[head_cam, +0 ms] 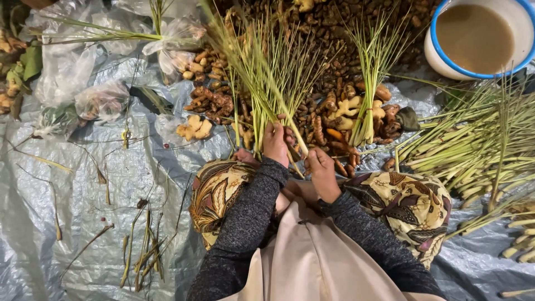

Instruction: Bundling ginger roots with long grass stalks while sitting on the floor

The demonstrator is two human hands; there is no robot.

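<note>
Right, the lemongrass bundle (267, 83) stands w/ its stalk ends at my knees and its blades fanned away over the heap of roots (334, 50), so the base stays gathered. My left hand (276, 142) has its fingers clamped round that base; my right hand (321, 167) is curled shut on one stalk beside it. A second bundle (370, 72), loose stalks (473, 150), grey tarp (83, 195) and a white bowl (479, 39) lie farther out.

a market floor stall: roots (334, 33) and lemongrass (473, 150) on tarp (83, 184).
</note>
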